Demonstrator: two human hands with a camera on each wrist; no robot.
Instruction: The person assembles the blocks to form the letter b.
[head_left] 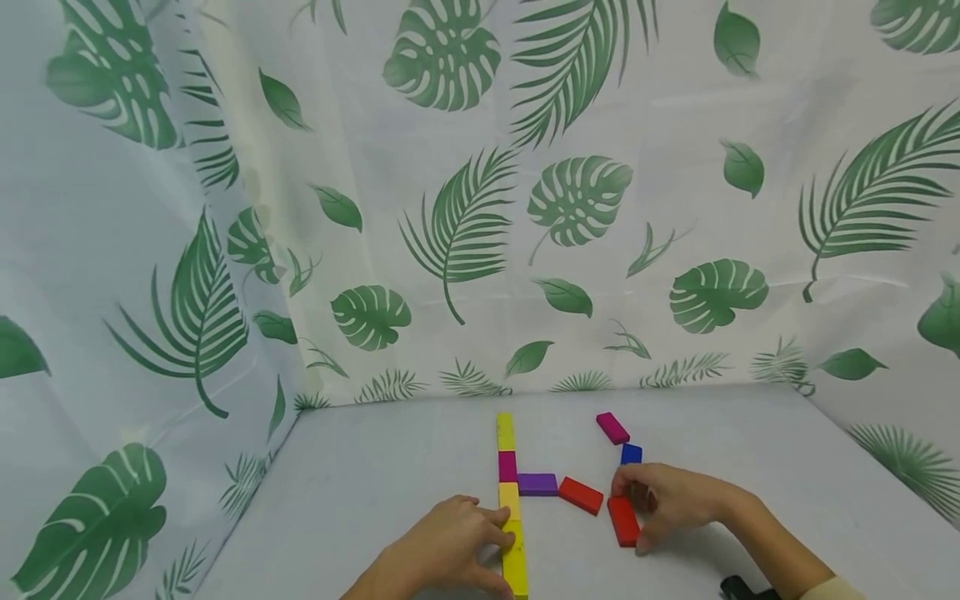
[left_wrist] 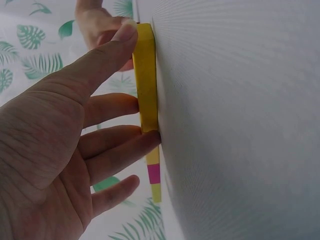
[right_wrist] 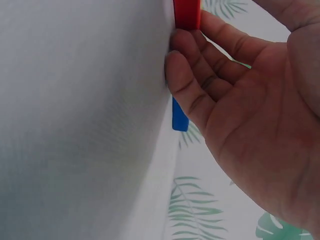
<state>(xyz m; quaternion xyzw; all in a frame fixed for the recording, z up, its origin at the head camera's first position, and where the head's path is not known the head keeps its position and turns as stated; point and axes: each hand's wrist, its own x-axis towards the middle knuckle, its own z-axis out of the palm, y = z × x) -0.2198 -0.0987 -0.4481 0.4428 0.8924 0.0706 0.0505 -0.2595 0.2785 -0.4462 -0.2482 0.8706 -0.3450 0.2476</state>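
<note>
A straight row on the table runs away from me: a yellow block (head_left: 515, 571), a lighter orange-yellow block (head_left: 509, 497), a magenta block (head_left: 507, 467) and a yellow-green block (head_left: 506, 432). Along the row's left side, my left hand (head_left: 453, 546) touches the yellow block with nearly straight fingers, its thumb at the near end. My right hand (head_left: 675, 498) grips a red block (head_left: 624, 527) by its ends, between thumb and curled fingers. Just beyond that hand lies a blue block (head_left: 632, 454), partly covered by the fingers. In the right wrist view the red block (right_wrist: 187, 14) meets the fingertips.
Sideways from the row lie a purple block (head_left: 537, 484) and another red block (head_left: 581, 496), angled. Farther back sits a second magenta block (head_left: 612, 428). A dark object (head_left: 738, 588) shows beside the right forearm. Leaf-printed curtains (head_left: 465, 250) border the white table (head_left: 360, 467).
</note>
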